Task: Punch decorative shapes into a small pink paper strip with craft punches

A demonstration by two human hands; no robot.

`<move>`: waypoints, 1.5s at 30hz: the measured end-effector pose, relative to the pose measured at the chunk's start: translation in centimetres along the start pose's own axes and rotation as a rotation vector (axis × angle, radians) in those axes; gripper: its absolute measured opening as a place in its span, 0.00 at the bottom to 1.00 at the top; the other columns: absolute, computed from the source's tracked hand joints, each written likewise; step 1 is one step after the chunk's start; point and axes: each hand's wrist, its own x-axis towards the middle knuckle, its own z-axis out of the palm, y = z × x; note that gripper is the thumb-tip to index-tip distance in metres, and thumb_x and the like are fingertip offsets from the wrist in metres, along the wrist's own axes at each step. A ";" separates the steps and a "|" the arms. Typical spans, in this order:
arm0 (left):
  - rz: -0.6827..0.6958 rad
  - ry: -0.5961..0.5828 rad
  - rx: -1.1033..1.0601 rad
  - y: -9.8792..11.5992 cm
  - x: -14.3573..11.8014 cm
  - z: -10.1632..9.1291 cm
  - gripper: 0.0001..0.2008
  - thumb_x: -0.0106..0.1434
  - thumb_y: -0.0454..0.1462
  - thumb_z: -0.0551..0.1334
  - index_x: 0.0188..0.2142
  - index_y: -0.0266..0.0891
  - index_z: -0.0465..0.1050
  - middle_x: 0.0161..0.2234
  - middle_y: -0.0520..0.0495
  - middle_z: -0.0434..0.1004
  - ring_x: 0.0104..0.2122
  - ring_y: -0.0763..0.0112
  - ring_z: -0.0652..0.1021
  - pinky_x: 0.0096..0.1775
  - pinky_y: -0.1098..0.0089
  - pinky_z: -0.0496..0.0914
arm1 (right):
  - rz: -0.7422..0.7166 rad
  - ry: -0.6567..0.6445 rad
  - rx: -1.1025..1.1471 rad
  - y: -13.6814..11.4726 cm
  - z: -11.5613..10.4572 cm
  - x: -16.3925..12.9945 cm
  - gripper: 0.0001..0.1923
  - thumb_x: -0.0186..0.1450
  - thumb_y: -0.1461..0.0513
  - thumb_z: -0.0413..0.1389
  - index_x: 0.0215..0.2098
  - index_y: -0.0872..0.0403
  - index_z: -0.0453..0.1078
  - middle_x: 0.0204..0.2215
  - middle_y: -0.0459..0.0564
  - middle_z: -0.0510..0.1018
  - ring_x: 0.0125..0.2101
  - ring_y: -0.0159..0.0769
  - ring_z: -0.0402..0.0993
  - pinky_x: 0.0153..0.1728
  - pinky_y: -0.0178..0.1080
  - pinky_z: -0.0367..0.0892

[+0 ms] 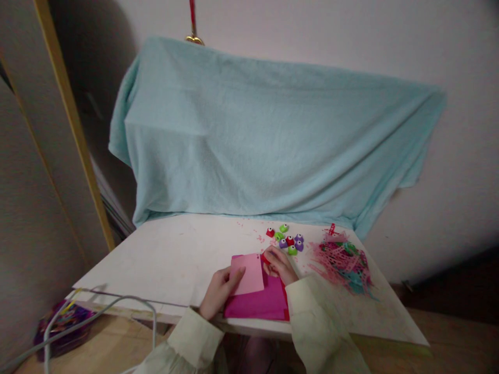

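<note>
My left hand (222, 288) grips a pale pink sheet (249, 278) by its left side, thumb flat on top. Small dark marks show at that sheet's upper right corner. Beneath it lies a larger magenta sheet (257, 306), with a red edge (287, 313) showing along its right. My right hand (278, 262) is at the pink sheet's upper right, fingers curled and pinched together. Some red shows by these fingertips, but what they hold is hidden. Just beyond sit several small red, green and purple pieces (289, 240) with white eye-like spots.
A tangled heap of pink, green and blue perforated strips (346, 262) lies on the white table (156, 259) at right. Tiny pink bits are scattered behind the sheets. A light blue cloth (253, 140) hangs at the back. A grey cable (128, 297) loops over the left front edge.
</note>
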 end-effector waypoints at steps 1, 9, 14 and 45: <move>0.000 0.008 0.002 0.1 0.0 0.0 0.27 0.53 0.56 0.58 0.28 0.30 0.75 0.24 0.45 0.75 0.26 0.63 0.71 0.26 0.72 0.63 | 0.003 -0.011 -0.002 0.0 -0.1 0.0 0.16 0.59 0.48 0.53 0.30 0.53 0.60 0.12 0.38 0.63 0.12 0.23 0.52 0.13 0.29 0.39; 0.008 -0.007 0.017 0.0 0.0 -0.1 0.27 0.54 0.56 0.57 0.27 0.30 0.74 0.24 0.45 0.74 0.26 0.65 0.71 0.26 0.72 0.62 | -0.020 0.005 -0.017 0.4 -0.6 0.3 0.15 0.59 0.50 0.55 0.32 0.53 0.61 0.12 0.38 0.63 0.12 0.24 0.53 0.13 0.29 0.40; 0.025 -0.041 0.031 -0.6 0.2 -0.2 0.25 0.57 0.53 0.56 0.28 0.30 0.73 0.26 0.45 0.75 0.26 0.66 0.71 0.26 0.73 0.62 | -0.019 -0.015 -0.027 0.5 -0.6 0.3 0.15 0.59 0.51 0.56 0.32 0.54 0.62 0.12 0.38 0.63 0.13 0.24 0.53 0.14 0.29 0.40; 0.071 -0.076 0.039 -1.3 0.5 -0.3 0.22 0.59 0.51 0.56 0.29 0.32 0.73 0.27 0.47 0.75 0.27 0.67 0.71 0.27 0.73 0.61 | -0.034 -0.087 -0.123 1.4 -0.4 0.3 0.13 0.54 0.54 0.61 0.30 0.53 0.66 0.16 0.39 0.62 0.17 0.25 0.56 0.17 0.30 0.47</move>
